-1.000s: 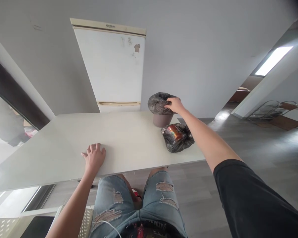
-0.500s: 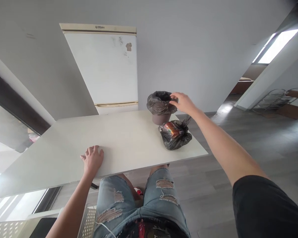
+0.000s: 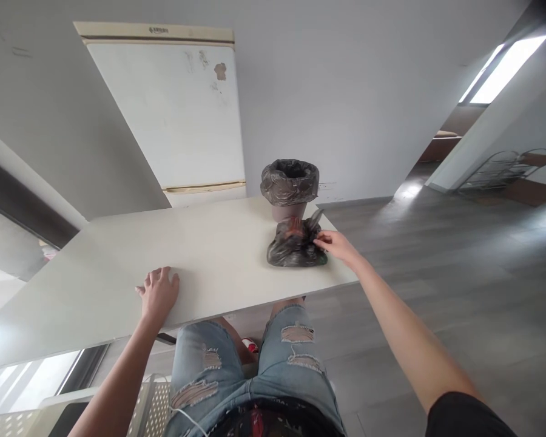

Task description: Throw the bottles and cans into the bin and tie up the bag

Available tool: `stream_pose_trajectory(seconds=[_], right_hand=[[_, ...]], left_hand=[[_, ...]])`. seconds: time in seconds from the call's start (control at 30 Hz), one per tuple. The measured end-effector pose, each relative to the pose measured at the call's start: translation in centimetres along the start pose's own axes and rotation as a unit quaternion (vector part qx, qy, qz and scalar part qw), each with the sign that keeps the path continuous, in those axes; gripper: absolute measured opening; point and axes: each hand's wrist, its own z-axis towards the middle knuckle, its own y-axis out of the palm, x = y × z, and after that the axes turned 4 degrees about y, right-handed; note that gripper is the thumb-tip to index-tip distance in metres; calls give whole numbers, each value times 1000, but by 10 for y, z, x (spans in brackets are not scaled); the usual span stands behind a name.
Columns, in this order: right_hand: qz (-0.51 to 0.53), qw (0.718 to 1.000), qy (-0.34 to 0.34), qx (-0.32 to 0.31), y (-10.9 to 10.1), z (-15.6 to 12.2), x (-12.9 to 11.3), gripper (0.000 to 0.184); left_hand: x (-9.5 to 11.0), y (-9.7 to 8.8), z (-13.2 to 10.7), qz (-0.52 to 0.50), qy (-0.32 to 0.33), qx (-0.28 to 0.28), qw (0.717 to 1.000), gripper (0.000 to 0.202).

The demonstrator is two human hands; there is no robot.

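Observation:
A knotted black garbage bag [image 3: 295, 247], with something reddish showing through its thin plastic, rests on the right end of the white table [image 3: 218, 261]. My right hand [image 3: 337, 245] pinches the bag by its gathered neck, fingers closed. Just behind it stands a brownish trash can [image 3: 287, 211], its rim covered by a black bag liner [image 3: 291, 182] folded over the outside. My left hand [image 3: 158, 294] lies flat on the table near the front edge, fingers apart and holding nothing.
A white refrigerator [image 3: 173, 115] stands against the grey wall beyond the table. My legs in ripped denim shorts [image 3: 255, 376] are under the front edge. A perforated cream-coloured surface [image 3: 157, 406] is at the lower left. A metal rack [image 3: 495, 170] stands far right.
My right hand has left the trash can's rim, come down toward me and taken hold of the knotted bag's neck. The bag has turned slightly. My left hand stays on the table.

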Motion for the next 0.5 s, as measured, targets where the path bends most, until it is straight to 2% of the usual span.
stream_pose_trajectory(seconds=[0.13, 0.27, 0.3, 0.37, 0.4, 0.5], right_hand=[[29, 996, -67, -56, 54, 30, -35, 39], [67, 974, -147, -156, 114, 63, -85, 31], [77, 967, -166, -179, 128, 71, -96, 30], [101, 950, -203, -213, 155, 87, -116, 30], [117, 942, -220, -226, 167, 94, -123, 31], [171, 917, -256, -252, 196, 104, -132, 33]], left_hand=[[7, -5, 0, -100, 37, 49, 993, 43], [34, -23, 12, -151, 115, 75, 979, 37], [44, -30, 19, -166, 143, 87, 972, 36], [65, -42, 39, -223, 231, 131, 938, 32], [75, -46, 50, -230, 268, 134, 926, 32], [93, -47, 84, -209, 336, 98, 913, 39]])
